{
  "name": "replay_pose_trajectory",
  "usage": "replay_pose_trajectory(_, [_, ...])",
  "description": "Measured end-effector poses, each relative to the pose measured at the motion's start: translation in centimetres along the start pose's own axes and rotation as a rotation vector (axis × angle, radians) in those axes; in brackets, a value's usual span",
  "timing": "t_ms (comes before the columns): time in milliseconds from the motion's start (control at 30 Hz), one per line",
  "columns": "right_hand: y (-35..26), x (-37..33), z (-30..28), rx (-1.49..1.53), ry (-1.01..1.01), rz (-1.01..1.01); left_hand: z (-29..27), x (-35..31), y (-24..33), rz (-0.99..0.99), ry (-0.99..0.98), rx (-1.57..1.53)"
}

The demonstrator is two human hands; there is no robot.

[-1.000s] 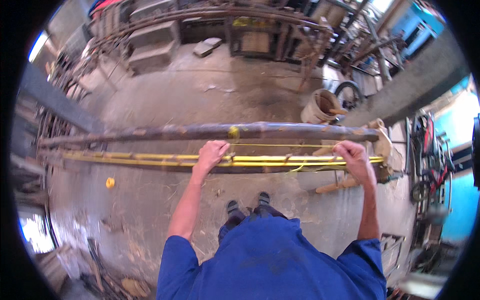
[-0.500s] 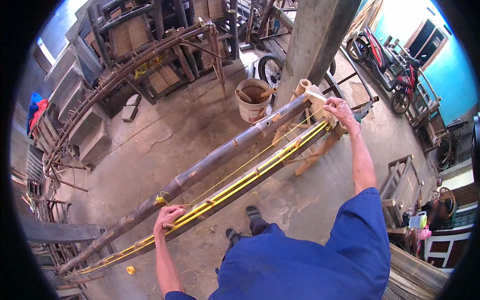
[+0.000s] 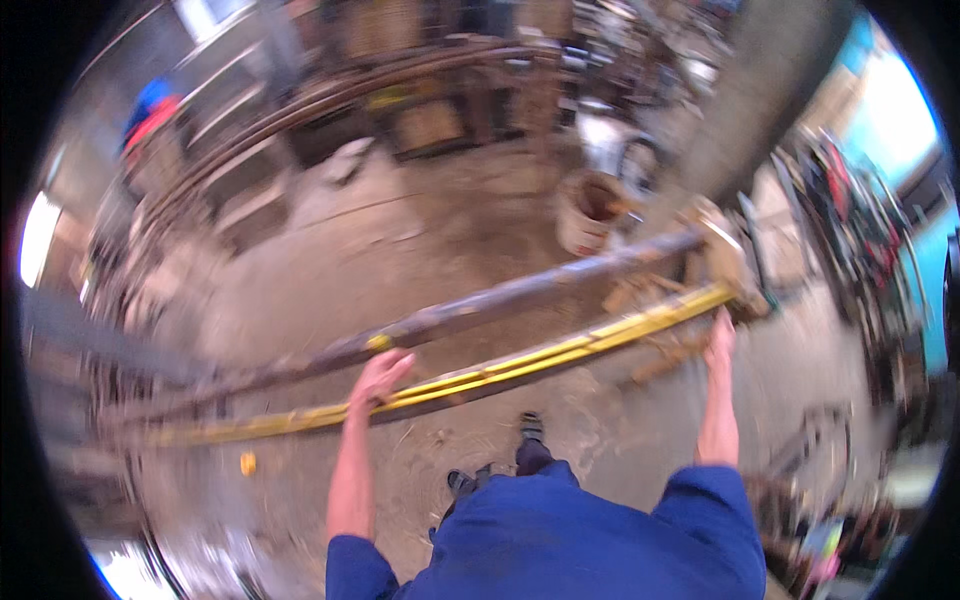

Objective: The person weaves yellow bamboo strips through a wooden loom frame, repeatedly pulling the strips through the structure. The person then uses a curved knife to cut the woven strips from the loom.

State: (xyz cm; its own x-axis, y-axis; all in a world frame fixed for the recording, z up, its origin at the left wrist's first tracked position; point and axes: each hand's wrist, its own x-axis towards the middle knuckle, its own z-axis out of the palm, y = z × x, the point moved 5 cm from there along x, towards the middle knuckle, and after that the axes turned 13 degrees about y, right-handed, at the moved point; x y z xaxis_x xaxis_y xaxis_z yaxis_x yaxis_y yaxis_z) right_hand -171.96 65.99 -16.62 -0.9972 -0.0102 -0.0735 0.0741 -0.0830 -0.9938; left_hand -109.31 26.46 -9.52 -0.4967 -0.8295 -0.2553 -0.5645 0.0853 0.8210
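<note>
A long pole frame lies across in front of me, with a dark far pole (image 3: pixel 520 290) and a near pole (image 3: pixel 450 402) running beside it. Bright yellow cords (image 3: pixel 560 352) stretch along the near pole. My left hand (image 3: pixel 382 378) is over the near pole, its fingers curled together; whether they hold a cord is blurred. Below the pale right-hand end piece (image 3: pixel 732 262), my right hand (image 3: pixel 720 338) reaches up to where the yellow cords end, its fingers smeared by motion. A small yellow knot (image 3: pixel 378 343) sits on the far pole near my left hand.
Beyond the frame stands a pale bucket (image 3: pixel 585 225) beside a thick pillar (image 3: pixel 765 110). Long poles and stacked furniture (image 3: pixel 430 125) line the back. A yellow roll (image 3: pixel 248 463) lies on the floor at left. My sandalled feet (image 3: pixel 530 428) are close behind the near pole.
The view has swung, so the frame sits more level and further right. My right hand has come down from above the frame's right end to beside the near pole. My left hand remains by that pole.
</note>
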Motion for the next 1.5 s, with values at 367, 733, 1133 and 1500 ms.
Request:
replay_pose_trajectory(367, [2.6, -48.7, 13.2, -0.188, -0.215, 0.519, -7.9, -17.5, -6.8, 0.195, 0.692, -0.483])
replay_pose_trajectory(733, [-5.9, -97.0, 25.7, -0.230, -0.970, 0.942, -15.0, -28.9, -24.7, 0.133, 0.382, -1.056])
replay_pose_trajectory(1133, [-1.9, -125.3, 34.2, -0.566, -1.635, 1.029, -38.3, -36.8, -37.9, -0.036, 0.676, -0.978])
replay_pose_trajectory(1500, [-2.6, -144.5, 50.6, -0.359, -2.048, 0.395, -74.8, -39.9, -58.2, -0.111, 1.313, -0.166])
